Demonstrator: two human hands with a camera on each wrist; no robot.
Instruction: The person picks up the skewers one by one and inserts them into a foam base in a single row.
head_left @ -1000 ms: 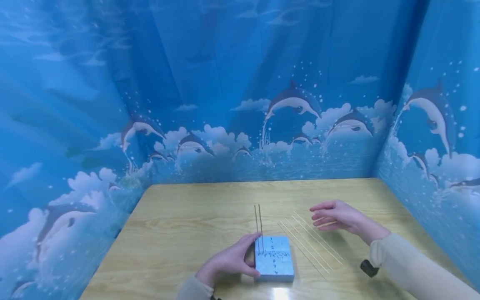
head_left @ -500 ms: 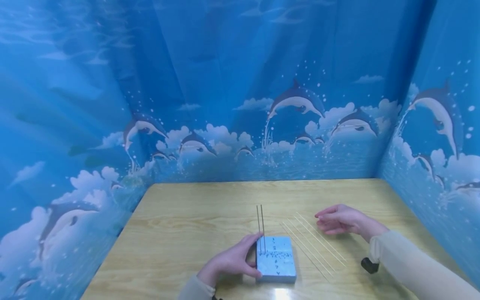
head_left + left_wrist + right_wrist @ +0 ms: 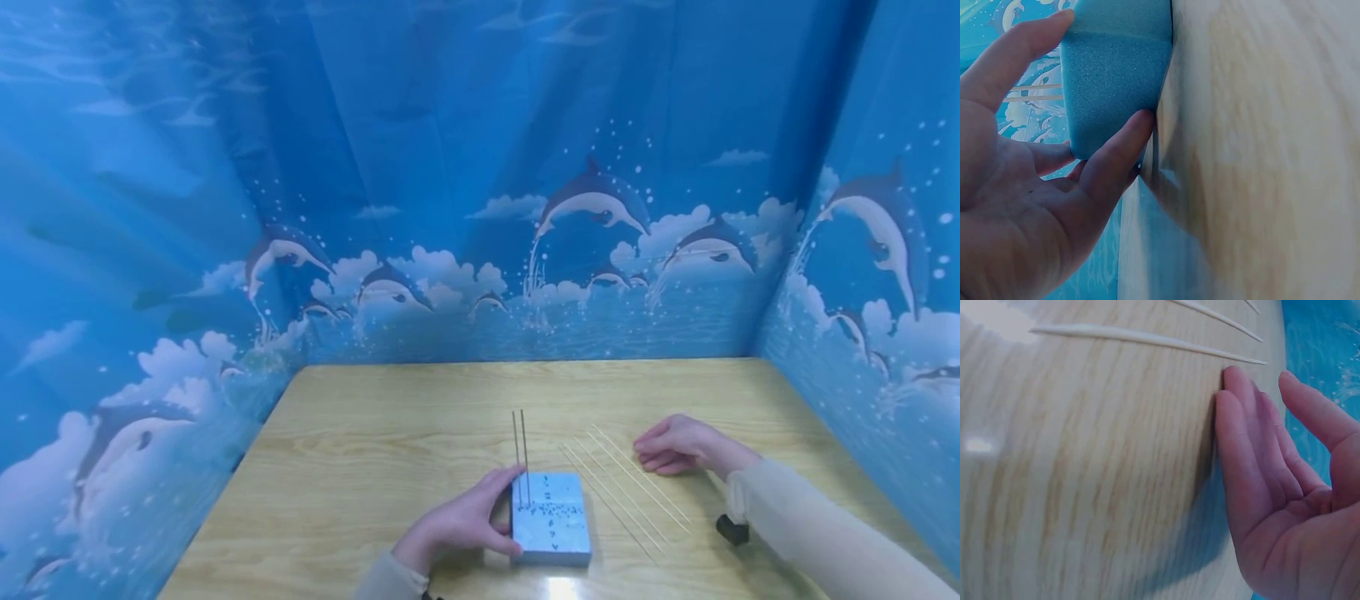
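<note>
A pale blue foam block [image 3: 551, 529] with dark dots on top sits on the table. Two thin sticks [image 3: 526, 450] stand upright from its left part. My left hand [image 3: 459, 518] grips the block's left side, thumb at the near corner and a finger at the far one; the left wrist view has digits on the foam block [image 3: 1116, 87] close up. To the right, my right hand [image 3: 678, 444] is low over the table beside several loose thin sticks [image 3: 619, 493]. In the right wrist view its fingers are nearly straight near the tip of one pale stick [image 3: 1141, 339], holding nothing.
The wood-grain table [image 3: 375, 433] carries the block and the loose sticks, which lie slanted and roughly parallel between the block and my right hand. Blue curtains [image 3: 450, 167] printed with dolphins enclose the back and sides. Light glares off the table's near edge.
My right hand has lowered toward the table and moved slightly right, with its fingers drawn closer together. The left hand, the foam block and the sticks keep their places.
</note>
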